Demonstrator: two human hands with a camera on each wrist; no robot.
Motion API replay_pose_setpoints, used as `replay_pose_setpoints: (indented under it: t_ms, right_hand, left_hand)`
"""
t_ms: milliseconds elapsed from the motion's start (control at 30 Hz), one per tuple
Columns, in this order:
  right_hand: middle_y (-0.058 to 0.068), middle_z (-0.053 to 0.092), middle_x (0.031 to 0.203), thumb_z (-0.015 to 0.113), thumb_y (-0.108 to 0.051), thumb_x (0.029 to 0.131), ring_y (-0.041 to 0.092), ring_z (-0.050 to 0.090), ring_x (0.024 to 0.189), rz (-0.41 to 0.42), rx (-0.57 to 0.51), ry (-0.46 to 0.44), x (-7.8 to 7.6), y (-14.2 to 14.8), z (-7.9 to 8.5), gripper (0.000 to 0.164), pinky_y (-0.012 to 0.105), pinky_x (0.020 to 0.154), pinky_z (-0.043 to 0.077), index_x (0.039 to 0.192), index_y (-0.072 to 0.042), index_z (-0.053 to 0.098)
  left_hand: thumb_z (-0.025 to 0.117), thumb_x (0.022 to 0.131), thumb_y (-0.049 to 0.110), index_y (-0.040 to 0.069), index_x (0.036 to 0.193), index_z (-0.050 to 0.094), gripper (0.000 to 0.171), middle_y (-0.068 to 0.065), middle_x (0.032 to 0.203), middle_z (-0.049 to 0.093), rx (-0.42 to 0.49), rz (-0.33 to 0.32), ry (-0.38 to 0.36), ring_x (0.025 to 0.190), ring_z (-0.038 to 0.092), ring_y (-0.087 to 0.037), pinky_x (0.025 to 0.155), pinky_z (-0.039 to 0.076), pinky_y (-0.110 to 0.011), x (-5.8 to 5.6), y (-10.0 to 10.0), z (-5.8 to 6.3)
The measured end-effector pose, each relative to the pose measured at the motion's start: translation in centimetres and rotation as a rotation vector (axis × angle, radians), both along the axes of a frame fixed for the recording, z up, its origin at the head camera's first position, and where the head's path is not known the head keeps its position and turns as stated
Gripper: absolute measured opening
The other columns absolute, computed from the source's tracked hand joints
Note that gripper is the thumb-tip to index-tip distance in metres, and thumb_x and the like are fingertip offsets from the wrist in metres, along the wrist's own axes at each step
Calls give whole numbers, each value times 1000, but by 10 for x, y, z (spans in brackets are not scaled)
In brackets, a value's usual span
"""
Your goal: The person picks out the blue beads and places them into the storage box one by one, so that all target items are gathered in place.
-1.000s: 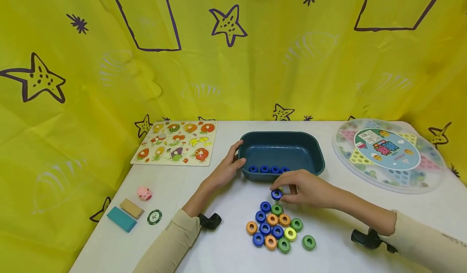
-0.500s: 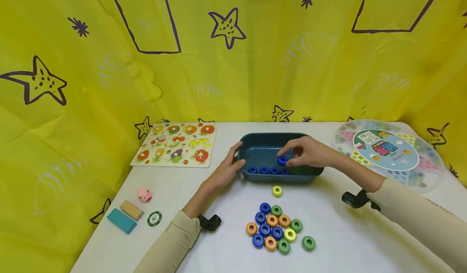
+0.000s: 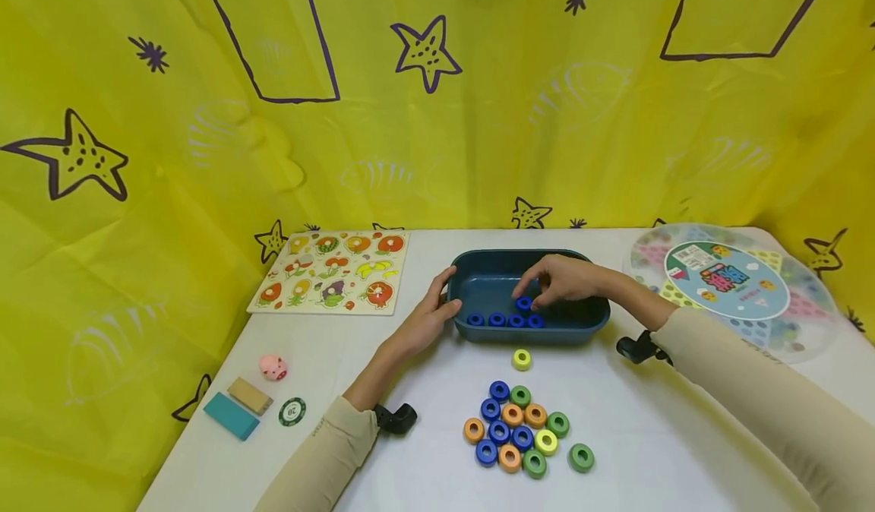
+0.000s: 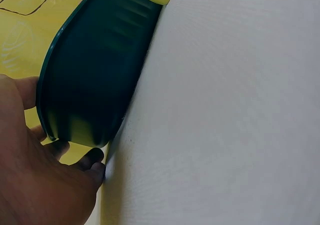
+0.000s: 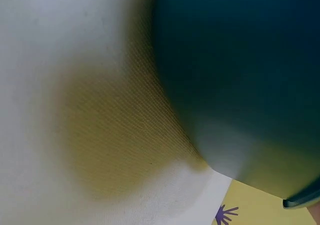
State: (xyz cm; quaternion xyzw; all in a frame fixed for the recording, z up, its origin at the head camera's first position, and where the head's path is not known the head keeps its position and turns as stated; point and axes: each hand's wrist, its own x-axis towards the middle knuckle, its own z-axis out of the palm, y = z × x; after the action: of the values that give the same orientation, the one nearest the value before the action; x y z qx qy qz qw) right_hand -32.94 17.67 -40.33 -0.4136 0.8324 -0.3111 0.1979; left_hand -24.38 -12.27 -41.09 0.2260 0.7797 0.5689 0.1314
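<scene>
My left hand (image 3: 429, 317) holds the left end of a dark teal oblong plastic tub (image 3: 472, 335). In the left wrist view the thumb is at the rim and the other fingers bend round the end wall. Over the tub's inside, my right hand (image 3: 564, 279) pinches a blue ring (image 3: 524, 304) between thumb and fingertips, just behind a row of several blue rings (image 3: 497, 320) along the front wall. The right wrist view has the tub's outer wall (image 5: 240, 85) large and blurred, with the right hand's fingers hidden.
In front of the tub lies a yellow ring (image 3: 522, 359), then a cluster of blue, orange, green and yellow rings (image 3: 513, 415). Left are a fruit puzzle board (image 3: 328, 273), pink pig (image 3: 273, 368), two blocks (image 3: 232, 416) and a chip (image 3: 292, 412). A round clear case (image 3: 728, 280) lies right.
My right hand has carried a blue ring from the table into the tub, uncovering the yellow ring, then shifted slightly left with it. The left hand has stayed on the tub's end.
</scene>
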Motion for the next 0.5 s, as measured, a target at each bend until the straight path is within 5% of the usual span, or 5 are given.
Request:
replay_pose_setpoints:
  t_ms: [233,500]
  right_hand:
    - [0,58,68,72,-11,81,7,41,43,8,58,-59,0,-2,1,28,19,42,33,108,-17,70]
    - [-1,64,84,71,-10,81,8,44,45,21,68,-48,0,-2,0,29,20,43,36,109,-17,69]
  left_hand:
    - [41,99,15,11,149,11,59,-14,153,11,12,-1,8,135,21,-32,107,21,-44,-1,1,0]
    - [41,100,16,11,149,10,59,-13,153,11,2,4,4,135,21,-32,107,21,-44,0,1,0]
